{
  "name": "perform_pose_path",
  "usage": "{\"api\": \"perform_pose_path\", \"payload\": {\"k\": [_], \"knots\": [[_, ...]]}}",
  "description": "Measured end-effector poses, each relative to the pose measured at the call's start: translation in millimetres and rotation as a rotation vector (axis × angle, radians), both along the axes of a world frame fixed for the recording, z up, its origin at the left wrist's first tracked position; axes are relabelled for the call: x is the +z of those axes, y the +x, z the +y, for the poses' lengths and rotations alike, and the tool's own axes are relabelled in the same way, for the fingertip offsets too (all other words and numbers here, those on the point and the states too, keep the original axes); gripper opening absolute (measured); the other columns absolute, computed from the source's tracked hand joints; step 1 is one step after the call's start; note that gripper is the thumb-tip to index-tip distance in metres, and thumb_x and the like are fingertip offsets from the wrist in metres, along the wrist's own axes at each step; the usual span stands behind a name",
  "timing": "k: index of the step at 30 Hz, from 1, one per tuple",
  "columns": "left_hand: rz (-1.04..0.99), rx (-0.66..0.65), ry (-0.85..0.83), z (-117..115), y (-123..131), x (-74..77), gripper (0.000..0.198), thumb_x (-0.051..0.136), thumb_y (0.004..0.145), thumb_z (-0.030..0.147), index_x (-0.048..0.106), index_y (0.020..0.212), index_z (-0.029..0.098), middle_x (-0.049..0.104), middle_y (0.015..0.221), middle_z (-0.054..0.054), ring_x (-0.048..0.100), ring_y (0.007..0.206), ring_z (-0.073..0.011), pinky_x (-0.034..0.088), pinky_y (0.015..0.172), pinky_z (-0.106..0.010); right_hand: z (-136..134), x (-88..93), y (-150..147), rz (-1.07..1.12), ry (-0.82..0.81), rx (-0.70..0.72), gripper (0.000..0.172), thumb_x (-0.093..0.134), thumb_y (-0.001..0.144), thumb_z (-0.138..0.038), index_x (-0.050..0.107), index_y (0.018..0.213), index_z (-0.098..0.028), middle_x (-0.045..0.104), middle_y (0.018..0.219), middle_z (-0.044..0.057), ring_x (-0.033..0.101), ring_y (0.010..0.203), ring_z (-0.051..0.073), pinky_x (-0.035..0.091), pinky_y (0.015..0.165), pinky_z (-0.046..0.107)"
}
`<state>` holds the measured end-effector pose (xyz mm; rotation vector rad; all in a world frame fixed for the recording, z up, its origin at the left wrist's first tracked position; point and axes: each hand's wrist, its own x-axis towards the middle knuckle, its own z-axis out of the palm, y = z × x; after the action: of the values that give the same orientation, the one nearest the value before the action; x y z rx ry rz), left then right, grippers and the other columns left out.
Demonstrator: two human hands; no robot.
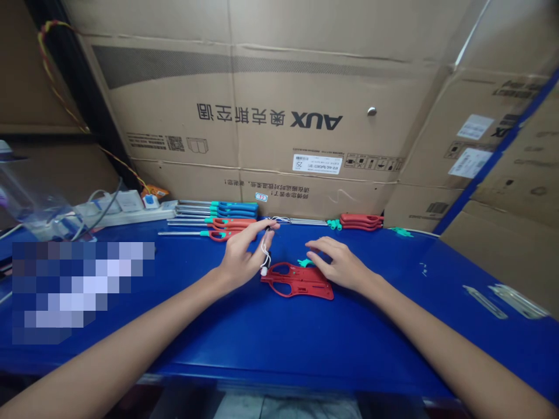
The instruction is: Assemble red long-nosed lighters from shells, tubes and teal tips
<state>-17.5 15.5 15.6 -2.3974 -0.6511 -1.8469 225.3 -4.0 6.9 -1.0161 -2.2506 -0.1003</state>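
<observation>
A red plastic handle shell (297,280) lies flat on the blue table (279,331) between my hands. My left hand (242,259) is at its left end and pinches a thin white wire part with a black tip (265,250) that hangs down onto the shell. My right hand (338,265) rests with curved fingers on the shell's upper right edge, next to a small teal piece (305,263); I cannot make out whether it grips anything.
Several long lighters with blue and red handles (218,218) lie in a row at the back. More red shells (360,221) and teal bits sit back right. A power strip (126,212) and cables are back left. Cardboard boxes (271,116) wall the rear. Metal strips (506,297) lie right.
</observation>
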Motion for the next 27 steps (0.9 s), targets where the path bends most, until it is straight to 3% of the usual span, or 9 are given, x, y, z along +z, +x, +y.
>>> {"api": "perform_pose_path", "payload": {"k": [7, 16, 23, 27], "knots": [[0.159, 0.077, 0.133, 2.2, -2.5, 7.0, 0.015, 0.058, 0.088, 0.018, 0.061, 0.102, 0.017, 0.068, 0.086, -0.004, 0.06, 0.077, -0.0152, 0.05, 0.074, -0.033, 1.9, -0.1, 1.0, -0.005, -0.008, 0.001, 0.021, 0.05, 0.093, -0.024, 0.066, 0.105, -0.017, 0.068, 0.1, 0.01, 0.064, 0.094, 0.022, 0.052, 0.086, 0.038], [0.383, 0.069, -0.042, 2.4, -2.6, 2.3, 0.016, 0.049, 0.093, 0.019, 0.06, 0.103, 0.014, 0.063, 0.094, -0.009, 0.057, 0.088, -0.0181, 0.051, 0.079, -0.036, 11.4, -6.3, 10.3, -0.171, -0.146, 0.062, 0.03, 0.047, 0.087, -0.005, 0.07, 0.101, -0.017, 0.07, 0.097, 0.01, 0.063, 0.093, 0.021, 0.052, 0.085, 0.039], [0.488, 0.065, -0.111, 7.6, -3.1, -6.0, 0.022, 0.047, 0.095, 0.025, 0.063, 0.105, 0.013, 0.064, 0.095, -0.01, 0.058, 0.088, -0.0196, 0.052, 0.079, -0.038, 11.5, -10.0, 9.2, -0.217, -0.218, 0.021, 0.023, 0.051, 0.089, -0.015, 0.068, 0.105, -0.018, 0.07, 0.103, 0.01, 0.063, 0.098, 0.022, 0.041, 0.103, 0.048], [0.49, 0.067, -0.137, 11.5, -4.5, -10.0, 0.023, 0.048, 0.094, 0.026, 0.064, 0.105, 0.013, 0.065, 0.093, -0.01, 0.06, 0.085, -0.0191, 0.052, 0.076, -0.037, 12.5, -10.1, 10.2, -0.22, -0.179, -0.013, 0.023, 0.052, 0.088, -0.011, 0.068, 0.102, -0.018, 0.071, 0.094, 0.009, 0.065, 0.09, 0.022, 0.047, 0.096, 0.046]]}}
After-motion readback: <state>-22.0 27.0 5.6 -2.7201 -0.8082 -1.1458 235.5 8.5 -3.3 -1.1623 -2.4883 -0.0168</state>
